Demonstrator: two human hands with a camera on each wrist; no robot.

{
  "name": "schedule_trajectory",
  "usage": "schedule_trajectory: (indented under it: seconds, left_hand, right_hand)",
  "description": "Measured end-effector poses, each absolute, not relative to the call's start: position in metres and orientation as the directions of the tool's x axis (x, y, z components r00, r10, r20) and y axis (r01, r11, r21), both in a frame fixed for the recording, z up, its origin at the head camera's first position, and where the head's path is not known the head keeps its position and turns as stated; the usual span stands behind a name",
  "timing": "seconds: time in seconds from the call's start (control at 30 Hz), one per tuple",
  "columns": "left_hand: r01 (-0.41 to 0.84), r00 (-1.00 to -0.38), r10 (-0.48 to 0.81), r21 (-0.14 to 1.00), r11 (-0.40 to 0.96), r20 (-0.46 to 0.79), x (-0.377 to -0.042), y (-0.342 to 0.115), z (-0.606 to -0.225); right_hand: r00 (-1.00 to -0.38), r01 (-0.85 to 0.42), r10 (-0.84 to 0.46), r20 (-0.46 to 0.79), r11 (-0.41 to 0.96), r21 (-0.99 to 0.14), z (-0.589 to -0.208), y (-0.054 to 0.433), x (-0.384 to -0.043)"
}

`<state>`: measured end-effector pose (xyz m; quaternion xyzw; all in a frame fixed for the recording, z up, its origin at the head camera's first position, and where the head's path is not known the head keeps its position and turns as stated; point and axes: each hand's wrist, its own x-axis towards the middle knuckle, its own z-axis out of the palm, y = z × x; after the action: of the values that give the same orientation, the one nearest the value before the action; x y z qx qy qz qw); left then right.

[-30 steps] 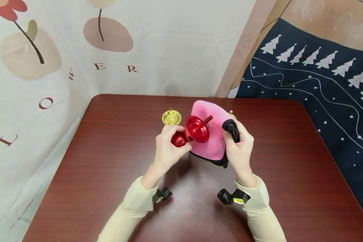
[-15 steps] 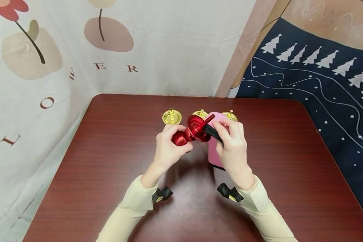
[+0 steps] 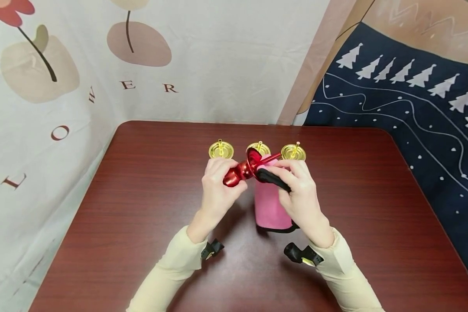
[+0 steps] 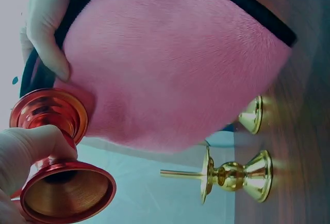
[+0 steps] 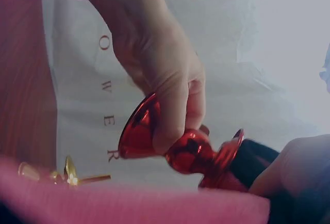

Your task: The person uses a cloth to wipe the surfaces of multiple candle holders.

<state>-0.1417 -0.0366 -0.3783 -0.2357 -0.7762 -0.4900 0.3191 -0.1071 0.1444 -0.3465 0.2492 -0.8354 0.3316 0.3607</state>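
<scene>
My left hand grips a shiny red candlestick by its stem and base, above the table. It is tilted, with its dish and thin spike pointing right toward my other hand. A pink plush cloth with black trim hangs from my right hand, which pinches a folded black-edged part of it against the dish. Seen from the right wrist, the black trim meets the red rim, and my left fingers wrap the candlestick near its flared base. In the left wrist view the hollow base faces the camera.
A row of gold candlesticks stands at the back of the table: one at left, one in the middle partly behind the red one, one at right. Behind the table hangs a pale printed curtain.
My right hand has moved left, bringing the cloth's folded black edge against the red dish. The candlestick has tipped further to the right. The middle and right gold candlesticks have come into view.
</scene>
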Motion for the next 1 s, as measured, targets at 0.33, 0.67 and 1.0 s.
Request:
schedule_trajectory:
  seconds: [0.33,0.67,1.0]
  left_hand:
    - [0.684,-0.655,0.077,0.546,0.484,0.752,-0.141,-0.033,-0.38]
    - [0.706,-0.511,0.165,0.303,0.641,0.844,-0.143,-0.03,-0.378]
    - [0.708,-0.629,0.053,0.544,0.45,0.775,-0.143,-0.037,-0.373]
  right_hand:
    - [-0.663,-0.563,-0.095,0.742,0.718,-0.411,-0.357,0.136,-0.105]
    - [-0.736,-0.524,0.14,0.663,0.503,-0.687,-0.352,0.128,-0.099]
    - [-0.581,-0.731,-0.035,0.813,0.461,-0.503,-0.355,0.132,-0.105]
